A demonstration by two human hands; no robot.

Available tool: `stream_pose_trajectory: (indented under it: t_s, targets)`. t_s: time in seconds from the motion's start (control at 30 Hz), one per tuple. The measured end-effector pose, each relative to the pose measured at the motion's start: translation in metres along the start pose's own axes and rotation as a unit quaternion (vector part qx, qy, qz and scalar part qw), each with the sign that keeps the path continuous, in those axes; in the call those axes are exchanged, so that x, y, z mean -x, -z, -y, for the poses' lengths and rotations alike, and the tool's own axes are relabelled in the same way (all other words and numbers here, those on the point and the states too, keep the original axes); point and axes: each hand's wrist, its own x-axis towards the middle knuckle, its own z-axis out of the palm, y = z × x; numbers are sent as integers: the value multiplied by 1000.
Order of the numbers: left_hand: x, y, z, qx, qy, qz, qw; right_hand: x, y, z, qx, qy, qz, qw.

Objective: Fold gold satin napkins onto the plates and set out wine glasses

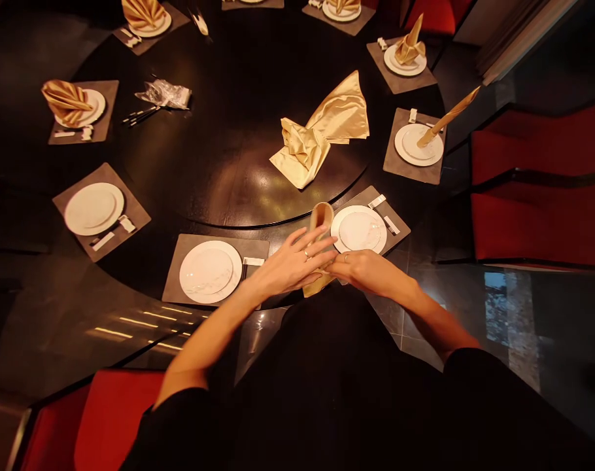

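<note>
A gold napkin (pixel 321 219), rolled into a narrow strip, lies at the near edge of the round dark table (pixel 229 72), between two place settings. My left hand (pixel 293 263) rests flat over its lower part with the fingers stretched out. Just right of it, my right hand (pixel 363 270) closes its fingers on the napkin's near end. A white plate (pixel 359 229) on a grey mat sits just beyond my right hand. Another white plate (pixel 210 271) on a mat lies to the left of my left hand.
A loose pile of gold napkins (pixel 322 134) lies on the turntable (pixel 219 176). Folded napkins stand on plates at the far settings (pixel 409 49), one rolled like a stick (pixel 447 118). Crumpled plastic wrap (pixel 164 93) is at the far left. Red chairs (pixel 540 190) ring the table.
</note>
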Motion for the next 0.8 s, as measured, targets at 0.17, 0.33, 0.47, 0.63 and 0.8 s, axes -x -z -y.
stream_pose_trajectory:
  t_s: [0.17,0.33,0.47,0.63,0.8]
  targets:
    - [-2,90,-11,-31,-22,140,989,15,91,26,37,47,-49,997]
    - [33,137,40,41,136,-48,989,-34,130,-34,63,25,-117,991]
    - [24,174,99,-33,176,-131,975,-125,143,-95,58,28,-160,985]
    - [21,218,121,-93,173,-329,923,-175,154,-100,68,30,-279,957]
    - [85,162,66,-83,73,-453,885,-124,92,-58,18,61,-380,923]
